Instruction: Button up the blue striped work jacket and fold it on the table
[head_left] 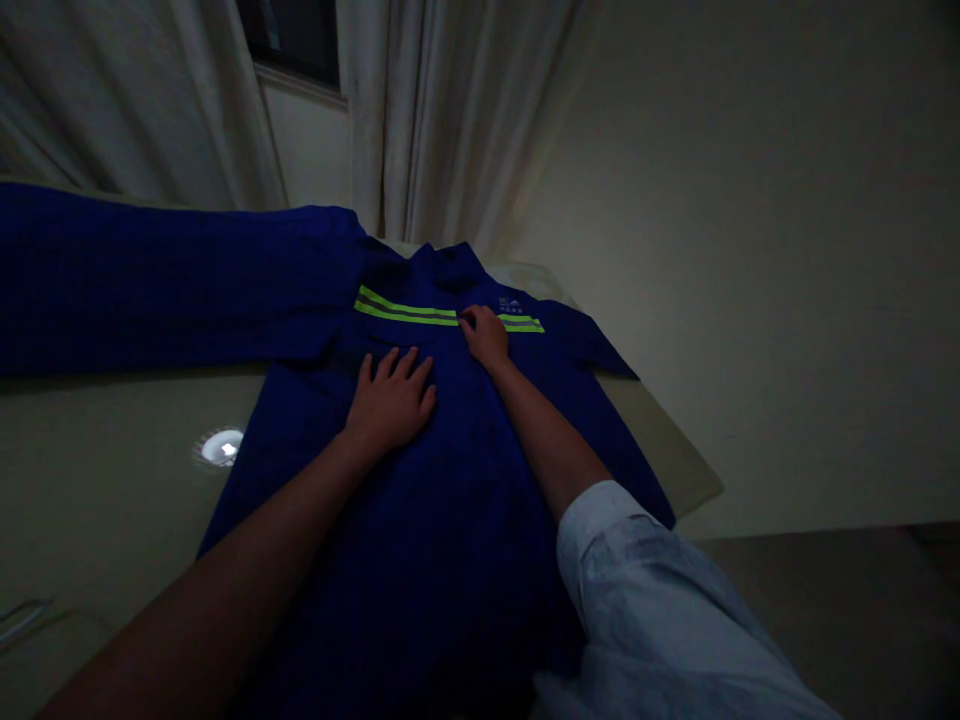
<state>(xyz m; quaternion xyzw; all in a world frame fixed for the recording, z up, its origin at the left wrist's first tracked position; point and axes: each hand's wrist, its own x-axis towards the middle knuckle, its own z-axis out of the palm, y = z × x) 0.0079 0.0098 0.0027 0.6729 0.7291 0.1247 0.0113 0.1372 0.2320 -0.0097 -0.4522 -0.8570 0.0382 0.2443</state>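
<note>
A dark blue work jacket [450, 500] with two yellow-green reflective stripes [405, 308] across the chest lies front up on a pale table [112, 470]. One long sleeve [165, 275] stretches out to the left. My left hand [391, 398] lies flat on the chest below the stripes, fingers spread. My right hand [486, 335] rests at the jacket's centre front by the stripes, its fingers curled down onto the fabric, pinching at the front edge.
A bright round reflection [221, 447] shows on the tabletop left of the jacket. Pale curtains [420, 120] and a dark window [296, 35] stand behind the table. A plain wall [750, 250] is to the right, and the table's right edge [675, 440] drops off there.
</note>
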